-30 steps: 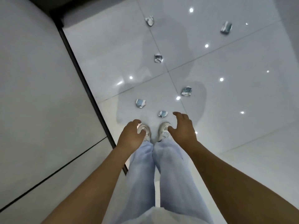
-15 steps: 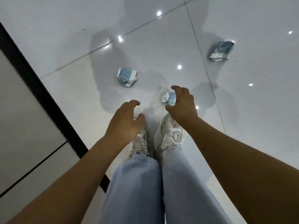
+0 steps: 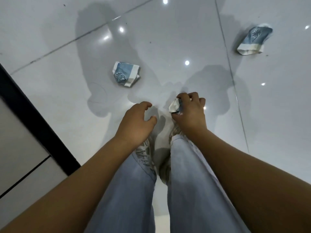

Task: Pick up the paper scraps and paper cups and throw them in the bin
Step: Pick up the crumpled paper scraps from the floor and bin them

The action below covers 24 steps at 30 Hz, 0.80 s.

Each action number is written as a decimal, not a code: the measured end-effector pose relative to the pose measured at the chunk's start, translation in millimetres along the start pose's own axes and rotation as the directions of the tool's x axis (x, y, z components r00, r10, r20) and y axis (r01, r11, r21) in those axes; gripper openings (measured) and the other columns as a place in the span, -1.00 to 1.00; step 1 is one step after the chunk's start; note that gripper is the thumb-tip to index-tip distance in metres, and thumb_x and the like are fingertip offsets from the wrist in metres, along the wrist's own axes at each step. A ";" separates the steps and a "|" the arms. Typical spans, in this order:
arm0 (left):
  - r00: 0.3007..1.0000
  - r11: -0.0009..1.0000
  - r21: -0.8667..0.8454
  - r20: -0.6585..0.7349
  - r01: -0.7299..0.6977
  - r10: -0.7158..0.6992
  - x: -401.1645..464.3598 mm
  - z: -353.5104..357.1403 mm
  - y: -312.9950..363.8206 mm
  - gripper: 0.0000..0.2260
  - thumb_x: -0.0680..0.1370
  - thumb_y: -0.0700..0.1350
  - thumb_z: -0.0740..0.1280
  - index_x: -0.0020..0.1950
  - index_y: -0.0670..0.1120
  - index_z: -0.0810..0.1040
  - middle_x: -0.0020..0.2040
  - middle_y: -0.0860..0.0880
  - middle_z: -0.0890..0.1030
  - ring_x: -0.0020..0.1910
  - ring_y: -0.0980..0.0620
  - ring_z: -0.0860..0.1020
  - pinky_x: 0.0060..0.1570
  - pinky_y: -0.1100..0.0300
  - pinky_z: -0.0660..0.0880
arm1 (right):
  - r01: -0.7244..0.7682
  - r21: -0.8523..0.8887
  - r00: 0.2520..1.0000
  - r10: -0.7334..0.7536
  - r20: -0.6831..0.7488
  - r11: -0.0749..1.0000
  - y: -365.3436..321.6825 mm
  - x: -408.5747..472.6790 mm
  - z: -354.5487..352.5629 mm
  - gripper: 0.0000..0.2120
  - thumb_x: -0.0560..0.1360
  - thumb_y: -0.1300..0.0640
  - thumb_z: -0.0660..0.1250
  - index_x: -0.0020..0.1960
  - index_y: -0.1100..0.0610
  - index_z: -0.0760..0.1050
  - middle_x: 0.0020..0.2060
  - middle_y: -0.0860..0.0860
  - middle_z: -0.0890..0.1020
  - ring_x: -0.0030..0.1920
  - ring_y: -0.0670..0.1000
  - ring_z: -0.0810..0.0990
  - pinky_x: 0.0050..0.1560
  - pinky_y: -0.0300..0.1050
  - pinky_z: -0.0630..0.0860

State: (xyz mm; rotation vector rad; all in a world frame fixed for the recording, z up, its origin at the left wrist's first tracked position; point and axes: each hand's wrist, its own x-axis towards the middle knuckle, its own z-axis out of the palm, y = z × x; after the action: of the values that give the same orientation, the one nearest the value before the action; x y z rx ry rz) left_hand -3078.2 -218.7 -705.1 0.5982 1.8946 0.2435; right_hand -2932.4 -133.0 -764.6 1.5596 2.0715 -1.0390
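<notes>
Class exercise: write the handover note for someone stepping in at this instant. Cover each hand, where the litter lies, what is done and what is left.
Right hand grips a crumpled paper cup at the floor by the shoes.
Left hand is open and holds nothing.
Two more crushed cups lie on the tiles: left cup ahead, far cup to the right.
No bin in view; nothing seen binned. Left: lift this cup, collect the others, bin them.

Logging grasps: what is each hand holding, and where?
Right hand pinches a crumpled paper cup by its upper side, thumb below. Left hand holds nothing.
</notes>
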 end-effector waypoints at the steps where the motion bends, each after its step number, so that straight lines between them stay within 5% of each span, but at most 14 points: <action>1: 1.000 1.000 -0.020 -0.007 0.003 -0.003 -5.2 -4.6 7.0 -0.61 0.55 -0.05 0.28 0.37 -0.02 0.40 0.33 0.03 0.47 0.30 0.07 0.42 0.17 0.29 0.28 | 0.019 0.016 1.000 -0.019 0.001 1.000 -8.8 -9.1 -6.0 -0.54 0.42 0.15 0.44 0.29 0.08 0.42 0.22 0.09 0.40 0.25 0.14 0.29 -0.03 -0.14 0.37; 11: 0.999 0.975 -0.218 -0.007 0.030 -0.032 -102.4 -81.4 93.5 -0.58 0.49 -0.04 0.37 0.34 -0.02 0.44 0.25 0.03 0.51 0.16 0.04 0.52 0.11 0.20 0.45 | 0.188 0.122 0.981 -0.192 0.020 0.975 -118.0 -126.0 -116.8 -0.45 0.38 0.19 0.47 0.33 0.05 0.41 0.23 0.04 0.39 0.25 0.06 0.30 0.08 -0.04 0.51; 15: 1.000 0.965 -0.263 -0.012 0.012 -0.015 -141.3 -114.5 120.8 -0.69 0.46 -0.08 0.41 0.19 -0.02 0.53 0.05 0.06 0.55 0.03 0.07 0.56 -0.05 0.28 0.47 | 0.198 0.098 0.979 -0.201 0.018 0.975 -147.7 -154.8 -162.3 -0.45 0.40 0.18 0.47 0.35 0.05 0.40 0.25 0.03 0.39 0.28 0.05 0.29 0.07 0.02 0.54; 24: 0.953 0.977 -0.197 -0.271 0.084 -0.137 -197.8 -183.8 123.9 -0.67 0.50 -0.07 0.38 0.22 -0.14 0.52 0.15 -0.09 0.56 0.06 0.00 0.52 -0.01 0.24 0.39 | 0.242 -0.060 0.967 -0.235 0.097 0.969 -202.9 -181.4 -223.6 -0.40 0.48 0.09 0.39 0.45 0.02 0.25 0.36 0.02 0.33 0.34 0.05 0.24 0.15 -0.03 0.50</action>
State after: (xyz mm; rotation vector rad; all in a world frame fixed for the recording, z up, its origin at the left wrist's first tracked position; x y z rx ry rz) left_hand -3152.2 -194.3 -418.5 0.3433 2.1452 0.4455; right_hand -3026.8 -119.2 -425.5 1.2284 2.2477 -1.0810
